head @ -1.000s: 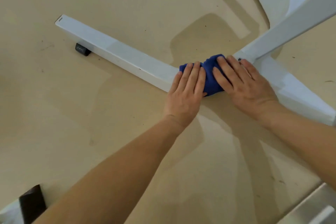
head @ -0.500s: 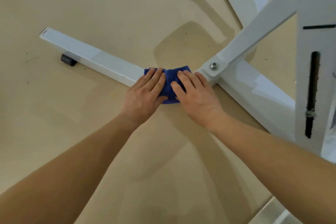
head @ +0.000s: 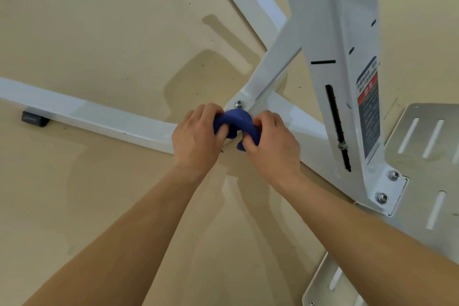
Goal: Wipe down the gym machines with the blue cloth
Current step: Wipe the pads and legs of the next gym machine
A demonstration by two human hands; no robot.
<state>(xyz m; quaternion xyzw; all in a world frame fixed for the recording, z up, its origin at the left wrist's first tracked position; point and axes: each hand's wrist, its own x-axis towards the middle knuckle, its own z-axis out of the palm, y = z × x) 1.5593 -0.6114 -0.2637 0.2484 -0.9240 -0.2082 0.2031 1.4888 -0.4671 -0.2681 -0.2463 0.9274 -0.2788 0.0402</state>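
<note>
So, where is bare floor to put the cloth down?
Bare floor lies this side of the base bar, left of the left hand, and beyond that bar. Crowded: the joint, where it and the right hand grip the blue cloth; the slotted plate lies rightwards.

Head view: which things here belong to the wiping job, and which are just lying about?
In the job: blue cloth, gripped by left hand and right hand; white machine frame.
Just there: black foot, slotted metal plate, warning label.
</note>
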